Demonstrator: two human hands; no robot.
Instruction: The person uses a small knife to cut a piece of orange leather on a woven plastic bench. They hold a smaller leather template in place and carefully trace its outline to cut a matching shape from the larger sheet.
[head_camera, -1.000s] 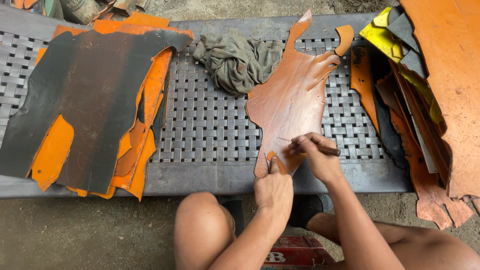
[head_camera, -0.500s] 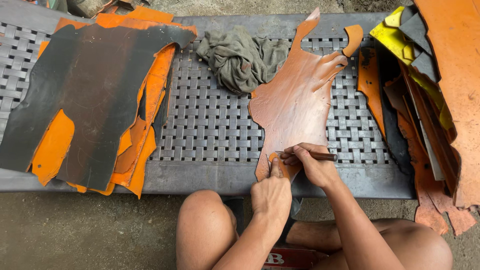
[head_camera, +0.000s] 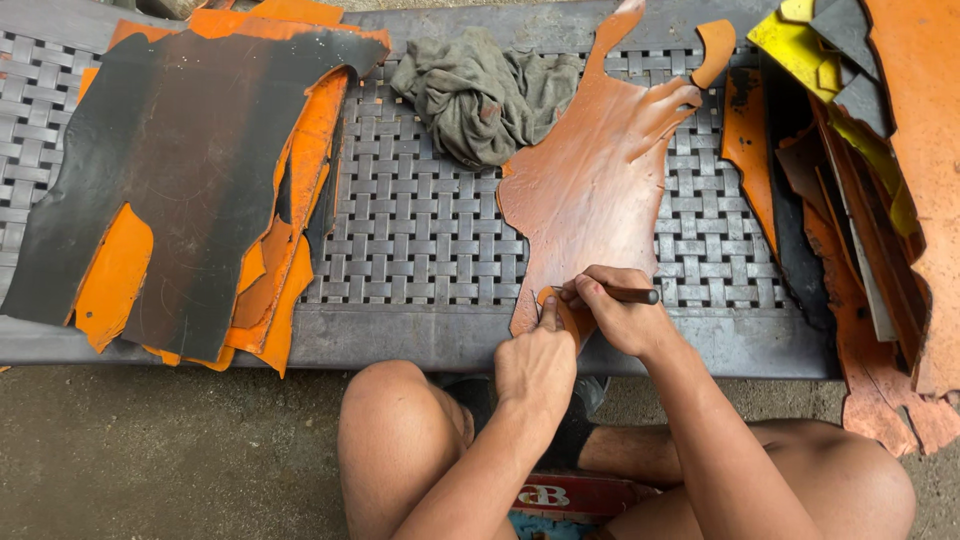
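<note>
- Brown leather hide (head_camera: 600, 190) lies on the woven metal bench (head_camera: 420, 240), its lower tip at 6 o'clock
- Left hand (head_camera: 535, 365) pinches that tip; right hand (head_camera: 620, 310) grips a dark-handled knife (head_camera: 632, 295) against it
- Cutting seems barely begun: only the tip is worked, the rest of the hide uncut
- No containers; leather stack (head_camera: 180, 180) at 9 o'clock, grey rag (head_camera: 480, 85) at 12, scraps (head_camera: 860, 170) at 3

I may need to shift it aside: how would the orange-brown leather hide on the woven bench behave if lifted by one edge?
The orange-brown hide lies flat with curling tabs, so it would probably droop. It looks thin, likely light. The left hand pinning it suggests it slides.
</note>
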